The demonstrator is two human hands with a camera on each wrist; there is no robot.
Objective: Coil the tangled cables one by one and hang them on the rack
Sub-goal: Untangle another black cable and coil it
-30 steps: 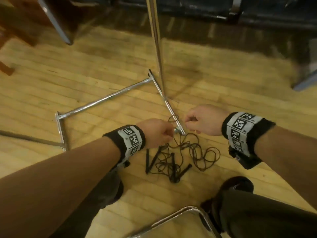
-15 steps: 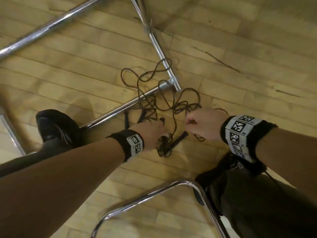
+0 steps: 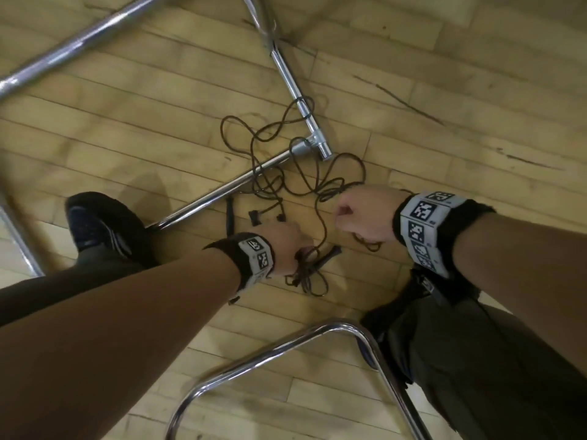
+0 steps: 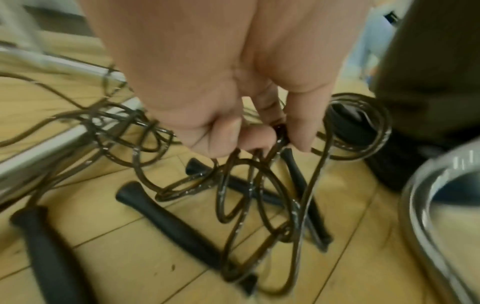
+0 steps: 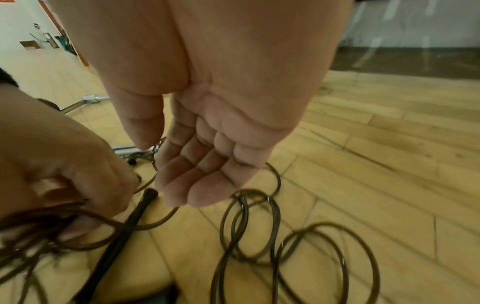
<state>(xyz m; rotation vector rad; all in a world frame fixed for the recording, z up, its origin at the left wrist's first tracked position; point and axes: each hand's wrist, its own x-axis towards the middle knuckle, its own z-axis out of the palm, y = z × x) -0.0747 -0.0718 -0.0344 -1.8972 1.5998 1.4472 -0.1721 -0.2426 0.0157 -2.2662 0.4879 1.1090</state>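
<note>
Our left hand (image 3: 287,246) (image 4: 221,98) grips a bunch of loops from the thin dark brown tangled cables (image 3: 286,173) (image 4: 259,185) (image 5: 259,236), fingers curled round the strands just above the pale wooden plank floor (image 3: 444,138). Our right hand (image 3: 365,214) (image 5: 207,144) hangs beside it with fingers loosely bent; whether a strand passes through them, we cannot tell. The rest of the tangle lies on the floor, draped over the corner joint of the chrome tubular rack base (image 3: 305,147), with black tapered handles (image 4: 166,222) lying among the loops. A bent chrome tube (image 3: 286,344) stands nearer us.
</note>
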